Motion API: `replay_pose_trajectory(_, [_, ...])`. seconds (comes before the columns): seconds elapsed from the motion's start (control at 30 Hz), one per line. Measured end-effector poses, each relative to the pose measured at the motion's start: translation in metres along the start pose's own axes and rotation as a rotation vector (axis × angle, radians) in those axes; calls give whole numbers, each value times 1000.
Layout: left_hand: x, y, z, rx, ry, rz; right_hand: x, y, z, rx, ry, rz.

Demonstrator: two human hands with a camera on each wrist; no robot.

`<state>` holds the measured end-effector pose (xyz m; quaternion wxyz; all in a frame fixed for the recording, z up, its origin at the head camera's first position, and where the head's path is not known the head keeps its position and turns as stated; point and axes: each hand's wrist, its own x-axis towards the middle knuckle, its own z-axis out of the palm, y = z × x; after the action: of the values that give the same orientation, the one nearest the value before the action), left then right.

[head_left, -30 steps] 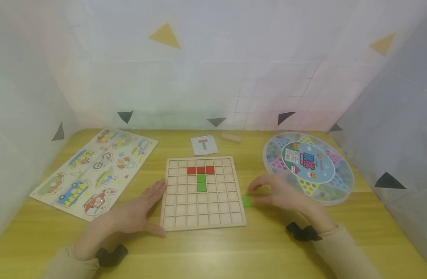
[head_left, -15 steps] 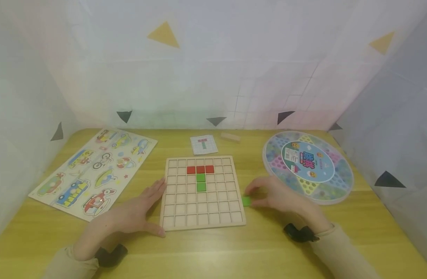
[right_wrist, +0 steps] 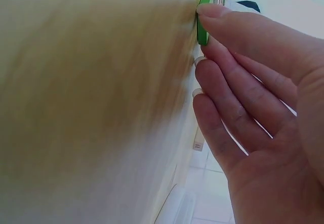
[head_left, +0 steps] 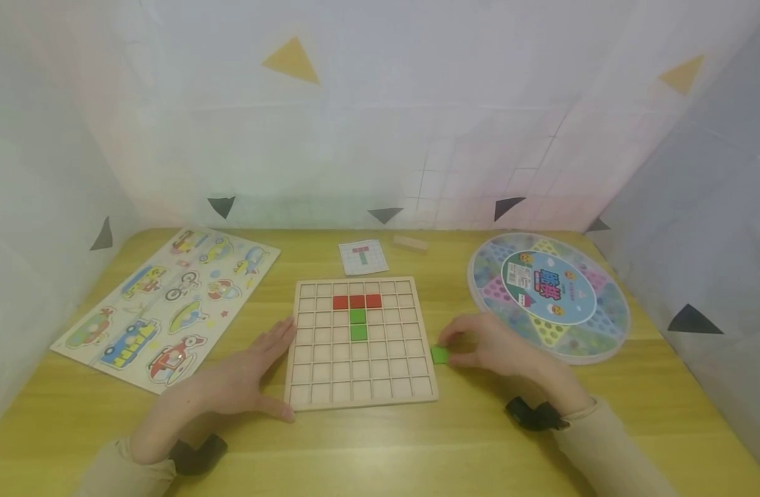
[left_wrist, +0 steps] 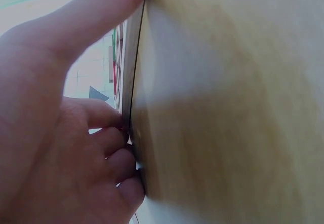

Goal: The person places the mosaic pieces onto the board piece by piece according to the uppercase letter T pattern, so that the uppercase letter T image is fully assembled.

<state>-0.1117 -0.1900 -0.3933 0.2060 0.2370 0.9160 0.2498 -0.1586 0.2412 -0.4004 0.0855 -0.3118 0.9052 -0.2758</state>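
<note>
A square wooden grid board (head_left: 380, 371) lies on the table in the head view. Three red tiles (head_left: 357, 301) form a row on it, and two green tiles (head_left: 358, 333) run down from the middle one. My left hand (head_left: 239, 379) rests along the board's left edge, fingers extended and thumb at the near left corner. Just off the board's right edge, my right hand (head_left: 498, 345) pinches a loose green tile (head_left: 440, 355). The right wrist view shows the thumb on that green tile (right_wrist: 204, 29), which stands tilted at the table surface.
Behind the board lie a pattern card (head_left: 364, 258) with a red and green T and a small wooden block (head_left: 411, 244). A vehicle picture puzzle (head_left: 168, 304) lies at the left. A round game board (head_left: 549, 293) lies at the right, close to my right hand.
My right hand has shifted slightly left and closed its fingers on the loose green tile, which has come up a little. The left hand holds its place at the board.
</note>
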Motion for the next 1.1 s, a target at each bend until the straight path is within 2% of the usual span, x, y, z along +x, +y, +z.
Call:
replay_pose_trajectory(0.8, [1, -2, 1, -1, 0, -2, 0, -1, -1, -29, 5, -1])
replay_pose_trajectory(1.1, [1, -3, 1, -17, -3, -3, -6, -7, -8, 86, 35, 85])
